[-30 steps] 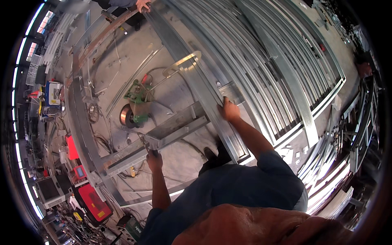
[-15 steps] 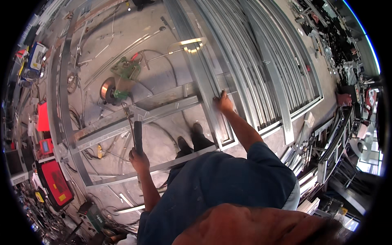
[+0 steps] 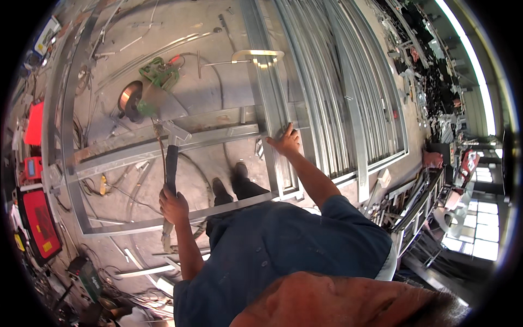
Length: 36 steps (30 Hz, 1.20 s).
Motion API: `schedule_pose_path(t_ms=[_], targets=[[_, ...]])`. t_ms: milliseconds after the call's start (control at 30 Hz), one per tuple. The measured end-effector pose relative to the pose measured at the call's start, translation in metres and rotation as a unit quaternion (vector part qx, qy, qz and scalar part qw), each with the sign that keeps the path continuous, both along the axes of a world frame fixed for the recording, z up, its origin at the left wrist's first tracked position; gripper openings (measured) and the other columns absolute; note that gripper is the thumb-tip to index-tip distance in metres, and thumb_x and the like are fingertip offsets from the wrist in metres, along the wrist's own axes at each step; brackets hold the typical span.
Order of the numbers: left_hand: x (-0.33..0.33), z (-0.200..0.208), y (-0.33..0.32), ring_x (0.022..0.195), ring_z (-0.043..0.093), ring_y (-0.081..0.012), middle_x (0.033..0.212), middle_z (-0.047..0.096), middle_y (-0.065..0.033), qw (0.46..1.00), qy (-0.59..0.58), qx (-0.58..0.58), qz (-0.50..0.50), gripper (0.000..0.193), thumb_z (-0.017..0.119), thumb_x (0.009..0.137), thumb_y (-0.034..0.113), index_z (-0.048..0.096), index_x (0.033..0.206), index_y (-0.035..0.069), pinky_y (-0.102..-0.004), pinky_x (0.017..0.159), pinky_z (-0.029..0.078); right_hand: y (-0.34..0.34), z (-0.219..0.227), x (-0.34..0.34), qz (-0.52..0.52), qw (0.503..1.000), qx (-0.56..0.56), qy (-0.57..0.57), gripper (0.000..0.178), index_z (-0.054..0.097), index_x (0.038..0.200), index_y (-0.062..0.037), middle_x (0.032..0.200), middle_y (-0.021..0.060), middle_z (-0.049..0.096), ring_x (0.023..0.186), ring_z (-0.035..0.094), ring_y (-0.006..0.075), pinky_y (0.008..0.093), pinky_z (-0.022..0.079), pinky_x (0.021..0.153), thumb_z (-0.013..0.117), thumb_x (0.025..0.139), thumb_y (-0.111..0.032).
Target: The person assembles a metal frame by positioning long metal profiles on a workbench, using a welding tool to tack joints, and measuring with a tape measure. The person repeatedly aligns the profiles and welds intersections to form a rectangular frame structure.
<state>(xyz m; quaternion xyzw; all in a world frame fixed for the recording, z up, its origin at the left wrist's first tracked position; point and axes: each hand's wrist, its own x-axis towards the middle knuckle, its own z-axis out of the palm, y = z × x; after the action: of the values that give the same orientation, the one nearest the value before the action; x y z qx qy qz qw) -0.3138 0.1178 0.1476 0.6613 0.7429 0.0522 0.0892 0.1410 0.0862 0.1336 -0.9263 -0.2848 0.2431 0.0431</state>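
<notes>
My left hand is closed round the lower handle of a hammer. Its dark grip points away from me, and its metal head is at the far end, above a steel crossbar. My right hand is spread over a long steel profile of the frame, fingers apart and holding nothing. Whether the palm touches the metal I cannot tell. Farther along that profile sits a clamp with a long thin bar reaching left.
Many parallel steel bars fill the frame's right part. On the floor beyond the crossbar are a green machine, a copper-coloured wire spool and cables. A red case lies at the left. My feet stand inside the frame.
My right hand has gone from curled fingers at the profile to spread ones. My left hand keeps the hammer. The whole view has shifted, so the scene sits farther left.
</notes>
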Motion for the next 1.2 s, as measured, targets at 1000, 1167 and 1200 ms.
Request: schedule_pose_path(t_ms=[1000,1167,1200], targets=[[0.211,-0.019,0.269,0.109,0.067,-0.0302,0.123,0.064,-0.0178,0.958,-0.189,-0.049,-0.212,0.052,0.072,0.087,0.014,0.058,0.135,0.001,-0.0433,0.088,0.055,0.183,-0.003,0.072,-0.013,0.989,0.145,-0.035,0.101,0.033,0.156,-0.0246,0.154,0.0300,0.024,0.139,0.028,0.0453,0.0567,0.022,0.113,0.078,0.071,-0.054],[0.282,-0.030,0.260,0.109,0.067,-0.0277,0.121,0.065,-0.0164,0.933,-0.214,-0.131,-0.260,0.048,0.070,0.088,0.014,0.060,0.133,0.001,-0.0407,0.090,0.055,0.177,-0.007,0.081,-0.011,0.985,0.173,-0.025,0.072,0.055,0.141,-0.0350,0.155,0.0327,0.023,0.139,0.026,0.0480,0.0580,0.022,0.114,0.077,0.074,-0.052],[0.290,-0.032,0.255,0.109,0.067,-0.0275,0.122,0.065,-0.0164,0.929,-0.216,-0.147,-0.263,0.047,0.069,0.088,0.014,0.060,0.133,0.001,-0.0402,0.090,0.055,0.177,-0.007,0.083,-0.009,0.984,0.178,-0.025,0.068,0.059,0.137,-0.0348,0.155,0.0331,0.022,0.139,0.026,0.0484,0.0581,0.022,0.114,0.077,0.074,-0.051]])
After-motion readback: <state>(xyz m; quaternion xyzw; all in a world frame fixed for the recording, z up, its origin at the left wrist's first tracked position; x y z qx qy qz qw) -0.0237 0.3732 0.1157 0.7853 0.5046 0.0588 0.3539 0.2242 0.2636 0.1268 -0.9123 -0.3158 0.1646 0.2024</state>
